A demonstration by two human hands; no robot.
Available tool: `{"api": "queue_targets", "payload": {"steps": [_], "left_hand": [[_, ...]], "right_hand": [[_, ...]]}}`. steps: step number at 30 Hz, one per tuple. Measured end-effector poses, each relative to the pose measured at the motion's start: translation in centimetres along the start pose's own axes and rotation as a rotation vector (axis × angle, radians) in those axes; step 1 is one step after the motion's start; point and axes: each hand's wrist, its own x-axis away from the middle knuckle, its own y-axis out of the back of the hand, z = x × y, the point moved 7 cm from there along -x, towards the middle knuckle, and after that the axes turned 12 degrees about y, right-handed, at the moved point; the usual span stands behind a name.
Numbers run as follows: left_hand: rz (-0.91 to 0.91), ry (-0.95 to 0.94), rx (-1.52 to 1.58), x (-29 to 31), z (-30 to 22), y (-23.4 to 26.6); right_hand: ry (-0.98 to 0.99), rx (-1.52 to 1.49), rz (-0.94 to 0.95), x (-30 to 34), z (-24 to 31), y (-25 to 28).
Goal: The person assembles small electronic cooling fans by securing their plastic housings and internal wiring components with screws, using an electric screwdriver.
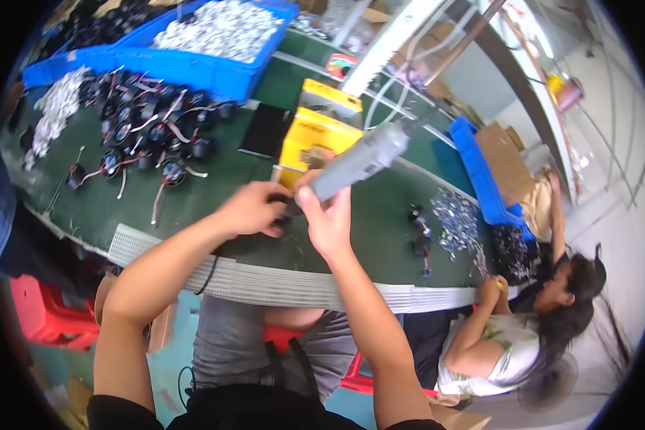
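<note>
My right hand [328,218] is wrapped round a grey electric screwdriver [364,161], tilted with its body up to the right and its tip end down near my left hand. The fingers of my left hand [247,209] are closed on a small black round part [283,206], partly hidden by both hands and blurred. Just beyond my hands stands an open yellow box [333,122]. To the left lies a heap of small black motors [150,122] with trailing wires.
A blue bin [247,79] of white parts stands at the back left. Beside the heap lies a black flat pad [264,130]. Small silvery parts [457,226] lie at right, near a blue crate [480,172]. A co-worker [494,344] sits at the right. A ribbed white strip [279,283] edges the table.
</note>
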Motion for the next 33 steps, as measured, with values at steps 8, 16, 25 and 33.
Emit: {"api": "queue_targets", "payload": {"steps": [8, 16, 25, 33], "left_hand": [[-1.35, -0.325, -0.44, 12.5, -6.0, 11.0], [0.023, -0.29, -0.067, 4.5, -2.8, -1.4], [0.469, -0.269, 0.151, 1.0, -3.0, -3.5], [0.152, -0.488, 0.087, 1.2, -3.7, 0.2]], "right_hand": [[-0.321, 1.596, -0.355, 6.9, 3.9, 27.4], [-0.047, 0.93, -0.006, 6.4, 6.3, 13.2], [-0.09, 0.437, 0.203, 2.7, 2.5, 2.2], [-0.525, -0.042, 0.153, 0.9, -3.5, 2.0]]}}
